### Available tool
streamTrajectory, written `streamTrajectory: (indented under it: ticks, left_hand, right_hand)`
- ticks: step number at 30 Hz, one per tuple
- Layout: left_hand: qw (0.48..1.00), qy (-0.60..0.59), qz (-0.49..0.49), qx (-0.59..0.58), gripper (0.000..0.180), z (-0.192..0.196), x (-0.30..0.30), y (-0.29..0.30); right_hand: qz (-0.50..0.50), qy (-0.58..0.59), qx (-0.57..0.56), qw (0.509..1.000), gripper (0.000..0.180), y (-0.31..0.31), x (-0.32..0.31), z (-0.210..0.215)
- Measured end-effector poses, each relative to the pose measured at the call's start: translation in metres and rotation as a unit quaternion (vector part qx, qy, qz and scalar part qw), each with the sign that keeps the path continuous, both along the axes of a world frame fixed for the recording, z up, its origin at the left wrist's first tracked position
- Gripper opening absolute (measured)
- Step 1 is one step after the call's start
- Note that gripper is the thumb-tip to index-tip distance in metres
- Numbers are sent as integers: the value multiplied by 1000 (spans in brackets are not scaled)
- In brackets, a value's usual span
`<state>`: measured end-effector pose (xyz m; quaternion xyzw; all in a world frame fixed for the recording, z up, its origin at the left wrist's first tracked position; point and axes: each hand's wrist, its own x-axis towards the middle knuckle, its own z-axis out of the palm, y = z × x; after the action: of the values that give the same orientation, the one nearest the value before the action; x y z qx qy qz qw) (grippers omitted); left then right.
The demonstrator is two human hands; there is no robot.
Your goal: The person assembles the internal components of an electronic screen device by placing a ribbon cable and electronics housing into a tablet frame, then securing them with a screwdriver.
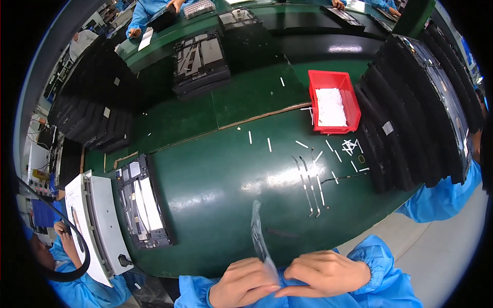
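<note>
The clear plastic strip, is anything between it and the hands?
No. Both hands already pinch the clear plastic strip at its lower end: the left hand and right hand meet there at the table's near edge. The strip sticks up over bare green table.

An electronics assembly line in a factory: a long green worktop (215, 169) runs up the frame, carrying stacked black panel trays (200, 64), a red parts bin (334, 102), and blue-smocked workers (149, 13) at upper left.
</note>
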<state>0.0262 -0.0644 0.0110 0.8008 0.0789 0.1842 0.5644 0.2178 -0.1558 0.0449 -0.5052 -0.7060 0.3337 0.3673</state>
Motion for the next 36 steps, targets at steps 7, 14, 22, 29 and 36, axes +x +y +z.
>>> streamTrajectory:
  ticks: [7, 14, 22, 29, 36]
  left_hand:
    - [994, -66, 1, -91, 7, -15, 25, 1]
    - [963, -143, 156, -167, 12, -25, -4, 3]
    - [985, -30, 142, -98, 8, -13, 28, -5]
    - [981, -64, 178, 41, 11, -23, 42, -33]
    - [960, -75, 237, 132, 13, -23, 39, -39]
  right_hand:
    - [29, 89, 16, 995, 17, -8, 8, -23]
    - [-135, 168, -127, 968, 7, -13, 33, -41]
    - [-185, -129, 140, 964, 26, -22, 17, -9]
    - [123, -360, 70, 922, 43, 7, 12, -18]
    - [121, -205, -51, 970, 65, 38, 7, -53]
